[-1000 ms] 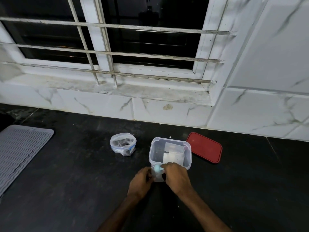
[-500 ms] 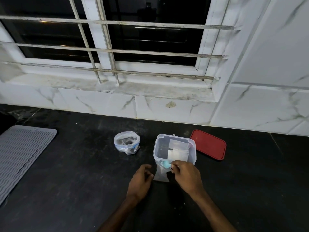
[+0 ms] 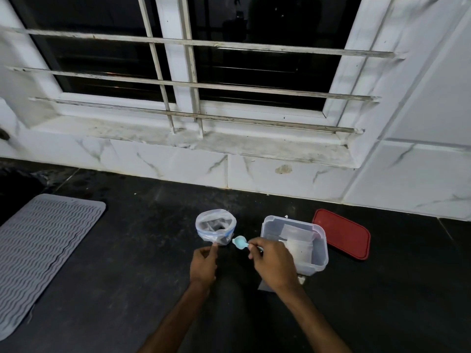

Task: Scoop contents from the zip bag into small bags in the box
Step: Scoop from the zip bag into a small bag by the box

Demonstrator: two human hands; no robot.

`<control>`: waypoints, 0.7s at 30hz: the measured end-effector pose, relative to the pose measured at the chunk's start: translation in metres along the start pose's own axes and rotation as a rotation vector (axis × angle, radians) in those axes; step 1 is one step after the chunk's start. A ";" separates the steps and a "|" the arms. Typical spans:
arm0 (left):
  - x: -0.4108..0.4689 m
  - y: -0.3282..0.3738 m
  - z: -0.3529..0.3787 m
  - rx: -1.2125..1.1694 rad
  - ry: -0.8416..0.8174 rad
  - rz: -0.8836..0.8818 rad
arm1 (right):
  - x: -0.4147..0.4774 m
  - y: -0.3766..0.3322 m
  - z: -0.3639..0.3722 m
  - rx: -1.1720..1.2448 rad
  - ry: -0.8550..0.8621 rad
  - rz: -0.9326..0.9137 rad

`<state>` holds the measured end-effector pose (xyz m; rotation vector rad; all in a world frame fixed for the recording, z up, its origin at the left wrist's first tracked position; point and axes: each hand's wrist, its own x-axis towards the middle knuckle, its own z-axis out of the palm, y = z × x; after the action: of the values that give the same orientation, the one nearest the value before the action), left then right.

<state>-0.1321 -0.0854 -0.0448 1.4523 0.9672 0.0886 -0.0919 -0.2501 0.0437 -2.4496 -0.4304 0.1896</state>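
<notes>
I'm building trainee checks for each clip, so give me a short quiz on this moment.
1. True or false: the red lid lies on the counter, off the box.
2. Which hand holds the spoon?
3. The spoon's bowl is: A) between the zip bag and the box; B) inside the zip bag; C) inside the box.
Key: 1 true; 2 the right hand; 3 A.

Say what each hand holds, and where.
Right hand pinches the blue spoon by its handle. Left hand touches the zip bag low down; grip unclear.
</notes>
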 end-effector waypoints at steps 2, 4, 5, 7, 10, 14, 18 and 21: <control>0.013 -0.003 -0.004 -0.046 0.014 -0.039 | 0.017 -0.016 0.012 -0.067 0.019 -0.046; 0.018 0.005 -0.003 -0.088 0.037 -0.092 | 0.039 -0.032 0.021 -0.117 0.011 -0.078; 0.020 0.013 -0.002 -0.108 0.031 -0.113 | 0.054 -0.039 0.025 -0.153 -0.024 -0.076; 0.027 0.021 0.003 -0.148 -0.026 -0.183 | 0.079 -0.049 0.036 -0.249 -0.171 -0.052; 0.038 0.029 0.007 -0.217 -0.103 -0.279 | 0.094 -0.053 0.051 -0.298 -0.271 -0.037; 0.073 0.044 0.011 -0.251 -0.076 -0.211 | 0.132 -0.068 0.060 -0.321 -0.420 0.097; 0.096 0.038 0.011 -0.215 0.071 -0.164 | 0.149 -0.065 0.074 -0.533 -0.490 0.093; 0.109 0.025 0.009 -0.221 0.081 -0.176 | 0.143 -0.062 0.085 -0.590 -0.394 0.045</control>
<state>-0.0451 -0.0232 -0.0793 1.1639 1.1114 0.1225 0.0059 -0.1054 0.0102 -3.0063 -0.6775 0.6514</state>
